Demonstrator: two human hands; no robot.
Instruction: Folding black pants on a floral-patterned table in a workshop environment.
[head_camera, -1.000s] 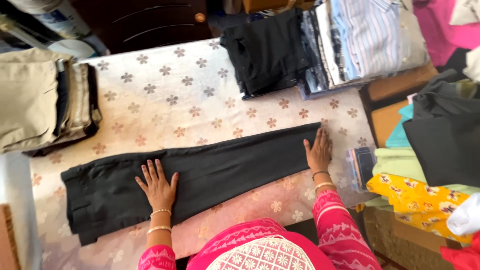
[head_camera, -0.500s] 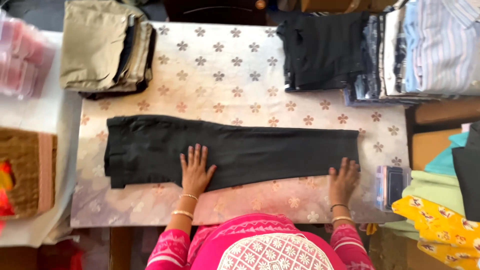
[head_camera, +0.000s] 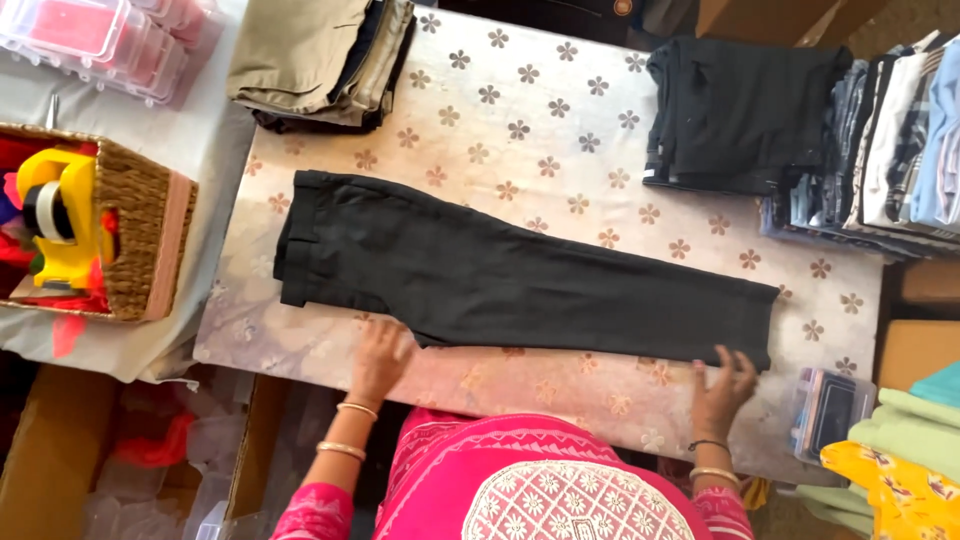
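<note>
A pair of dark grey trousers lies flat and folded lengthwise across a table covered with a pale cloth with a flower pattern. The waistband is at the left, the leg hems at the right. My left hand rests flat on the near edge of the trousers by the seat. At the hem's near corner, my right hand has its fingertips curled on the fabric. Both wrists wear bangles, and my sleeves are pink.
Folded khaki trousers lie at the far left of the table, a folded black garment and a row of folded shirts at the far right. A wicker basket with a yellow tape dispenser stands left. Yellow and green fabrics lie at right.
Both hands have slid from the top of the trousers back to their near edge. The camera has swung, so the table now sits more to the right.
</note>
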